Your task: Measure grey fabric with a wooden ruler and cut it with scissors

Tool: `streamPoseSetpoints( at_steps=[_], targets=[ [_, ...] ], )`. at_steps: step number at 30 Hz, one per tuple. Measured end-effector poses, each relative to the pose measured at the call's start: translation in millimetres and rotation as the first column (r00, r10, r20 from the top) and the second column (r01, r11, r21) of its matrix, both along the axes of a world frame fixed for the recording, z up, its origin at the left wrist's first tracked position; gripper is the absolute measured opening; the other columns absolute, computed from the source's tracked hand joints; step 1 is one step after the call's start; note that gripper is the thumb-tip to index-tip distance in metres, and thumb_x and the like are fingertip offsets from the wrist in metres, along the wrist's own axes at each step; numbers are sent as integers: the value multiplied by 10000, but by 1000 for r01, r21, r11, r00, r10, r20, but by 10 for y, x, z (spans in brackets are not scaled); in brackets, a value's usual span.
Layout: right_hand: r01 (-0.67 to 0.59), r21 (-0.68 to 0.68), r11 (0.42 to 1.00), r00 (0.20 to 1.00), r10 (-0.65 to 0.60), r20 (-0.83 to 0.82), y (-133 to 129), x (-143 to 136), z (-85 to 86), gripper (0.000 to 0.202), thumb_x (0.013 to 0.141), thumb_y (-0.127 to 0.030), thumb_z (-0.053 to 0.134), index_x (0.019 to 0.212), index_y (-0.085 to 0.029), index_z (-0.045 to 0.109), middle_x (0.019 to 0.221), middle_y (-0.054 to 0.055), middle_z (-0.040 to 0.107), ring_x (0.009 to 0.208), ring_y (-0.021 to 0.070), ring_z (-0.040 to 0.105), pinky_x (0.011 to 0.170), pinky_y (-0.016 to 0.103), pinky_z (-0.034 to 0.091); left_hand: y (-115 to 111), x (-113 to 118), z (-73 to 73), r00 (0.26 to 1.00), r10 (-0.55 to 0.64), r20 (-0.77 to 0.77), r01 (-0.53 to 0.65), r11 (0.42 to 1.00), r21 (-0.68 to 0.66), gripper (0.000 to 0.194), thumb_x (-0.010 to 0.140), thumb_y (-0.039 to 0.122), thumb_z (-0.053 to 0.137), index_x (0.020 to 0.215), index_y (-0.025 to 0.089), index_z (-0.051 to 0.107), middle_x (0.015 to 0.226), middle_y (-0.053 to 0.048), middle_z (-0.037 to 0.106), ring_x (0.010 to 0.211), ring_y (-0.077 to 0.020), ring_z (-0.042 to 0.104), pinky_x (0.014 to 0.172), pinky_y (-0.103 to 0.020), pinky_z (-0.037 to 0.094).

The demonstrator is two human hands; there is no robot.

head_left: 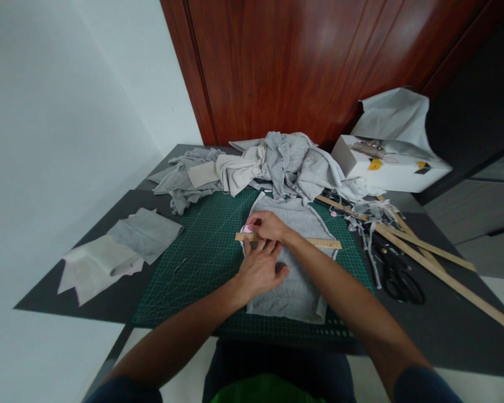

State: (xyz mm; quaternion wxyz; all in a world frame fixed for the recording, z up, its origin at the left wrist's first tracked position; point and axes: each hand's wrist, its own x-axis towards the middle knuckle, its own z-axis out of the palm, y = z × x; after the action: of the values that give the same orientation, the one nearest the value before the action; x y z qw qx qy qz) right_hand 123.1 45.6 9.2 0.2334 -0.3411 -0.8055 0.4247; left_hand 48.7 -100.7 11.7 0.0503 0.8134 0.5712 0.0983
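A piece of grey fabric [285, 299] lies flat on the green cutting mat [205, 280] in front of me. Across it rests a wooden ruler [325, 244]. My left hand [261, 270] is spread on the ruler and fabric, fingertips pressing the ruler near its left end. Just above the ruler, my right hand [269, 225] pinches a pink piece of tailor's chalk [247, 228] at the fabric's left edge. My right forearm passes over the ruler and hides part of it.
Crumpled grey cloth [289, 159] is heaped along the back. Cut fabric pieces [147, 232] lie at left, near a thin metal tool [179, 266]. Black scissors [399, 280], long wooden rulers [441, 271] and scraps [373, 212] lie at right, before a white box [397, 173].
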Motion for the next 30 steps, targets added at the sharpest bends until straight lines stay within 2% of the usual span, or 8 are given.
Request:
streamPoseSetpoints(
  at_steps=[4, 7, 11, 15, 19, 25, 27, 30],
  targets=[
    [-10, -42, 999, 1000, 9, -28, 30, 3, -10, 78, 837, -146, 682, 841, -167, 757, 808, 8, 751, 748, 132, 663, 705, 229, 498, -5, -17, 23, 1000, -11, -15, 11, 1000, -2, 634, 993, 534, 513, 1535, 205, 501, 1610, -125, 505, 1530, -392, 325, 1243, -707, 179],
    [-10, -64, 998, 999, 7, -46, 29, 9, -22, 73, 840, -151, 684, 834, -168, 754, 804, 8, 748, 750, 132, 667, 710, 229, 502, 8, -19, 49, 1000, -7, -7, 7, 1000, 12, 613, 1000, 470, 502, 1534, 168, 495, 1579, -146, 533, 1501, -383, 367, 1232, -692, 222],
    [10, -76, 997, 996, -17, -82, 23, -2, -60, 67, 828, -162, 682, 827, -172, 748, 789, 4, 739, 736, 128, 656, 707, 229, 505, 45, -35, 75, 1000, 1, -16, 0, 1000, 21, 507, 1002, 393, 495, 1445, 160, 575, 1502, -161, 573, 1430, -373, 434, 1202, -661, 306],
    [65, -136, 989, 987, -84, -138, 57, -12, -94, 76, 806, -198, 683, 832, -172, 749, 800, 9, 743, 726, 130, 656, 703, 238, 512, 74, -68, 84, 999, 31, -27, -30, 998, 50, 436, 998, 378, 512, 1355, 175, 656, 1433, -167, 553, 1391, -402, 427, 1156, -623, 383],
    [86, -165, 982, 979, -114, -169, 86, 4, -116, 88, 801, -219, 677, 817, -166, 745, 783, 9, 732, 711, 128, 641, 687, 239, 503, 73, -118, 80, 998, 62, -8, -62, 998, 6, 444, 979, 341, 537, 1380, 188, 653, 1301, -163, 556, 1253, -368, 524, 1097, -569, 457],
    [61, -115, 991, 989, -75, -127, 52, 11, -141, 68, 815, -209, 697, 837, -166, 745, 796, 8, 739, 730, 131, 655, 704, 237, 501, 71, -256, 59, 998, 50, 31, -50, 999, -14, 494, 960, 267, 529, 1411, 70, 569, 1328, -190, 579, 1325, -322, 516, 1178, -478, 421],
    [56, -69, 996, 993, -63, -95, 34, -1, -135, 53, 822, -182, 691, 826, -168, 742, 797, 7, 741, 735, 129, 661, 722, 237, 502, 61, -316, 42, 999, 34, 28, -34, 999, -9, 440, 961, 251, 516, 1361, 89, 602, 1341, -174, 596, 1339, -305, 509, 1190, -461, 403],
    [37, -19, 999, 997, -39, -70, -2, -10, -114, 69, 843, -165, 679, 857, -166, 747, 820, 12, 749, 743, 131, 667, 744, 243, 509, 9, -380, 13, 999, 52, -4, -51, 998, 44, 431, 965, 289, 536, 1367, 156, 617, 1419, -132, 590, 1415, -340, 431, 1195, -524, 354]
  ],
)
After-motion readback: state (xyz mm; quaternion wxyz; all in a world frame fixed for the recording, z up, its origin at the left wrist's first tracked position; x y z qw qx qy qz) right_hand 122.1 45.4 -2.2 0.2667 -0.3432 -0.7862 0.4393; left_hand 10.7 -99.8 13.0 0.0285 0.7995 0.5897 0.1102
